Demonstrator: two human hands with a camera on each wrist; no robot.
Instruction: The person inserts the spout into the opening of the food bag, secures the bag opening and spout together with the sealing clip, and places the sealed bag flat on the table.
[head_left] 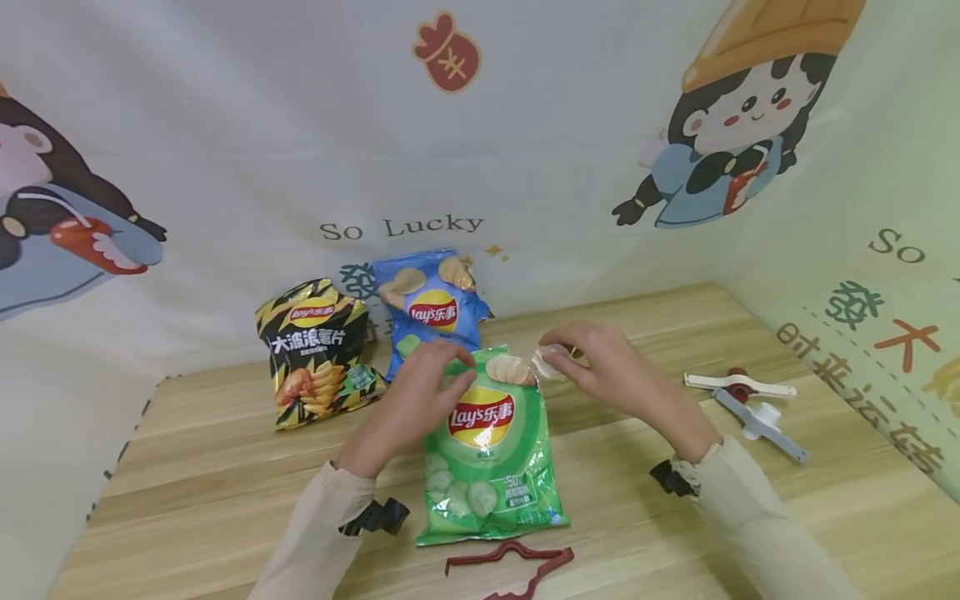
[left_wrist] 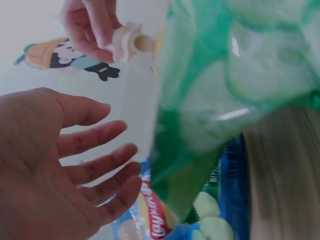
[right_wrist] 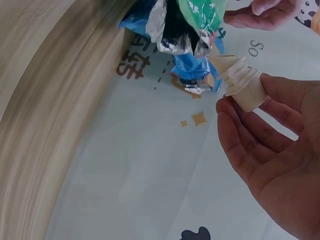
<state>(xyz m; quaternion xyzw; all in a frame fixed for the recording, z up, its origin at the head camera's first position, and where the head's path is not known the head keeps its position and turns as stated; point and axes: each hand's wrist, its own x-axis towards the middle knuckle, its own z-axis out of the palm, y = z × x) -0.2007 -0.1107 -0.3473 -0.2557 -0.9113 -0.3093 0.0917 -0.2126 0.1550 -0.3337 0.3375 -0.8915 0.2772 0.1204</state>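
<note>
A green Lay's chip bag [head_left: 495,454] lies on the wooden table in front of me; silvery lining [right_wrist: 172,30] shows at its top end in the right wrist view. My left hand [head_left: 431,387] hovers over the bag's upper left side, and its fingers [left_wrist: 107,140] are spread and apart from the bag in the left wrist view. Between thumb and fingers, my right hand [head_left: 600,367] pinches a small cream-white plastic piece [right_wrist: 245,85] with a ridged side and a flared end. That piece is close to the bag's top right corner; whether they touch, I cannot tell.
Behind stand a black-and-yellow chip bag [head_left: 315,354] and a blue chip bag [head_left: 431,304]. A dark red plastic clip [head_left: 517,550] lies at the front edge. To the right lie a white clip [head_left: 772,388] and a grey clip [head_left: 780,436]. Printed cloth walls [head_left: 555,183] enclose the table.
</note>
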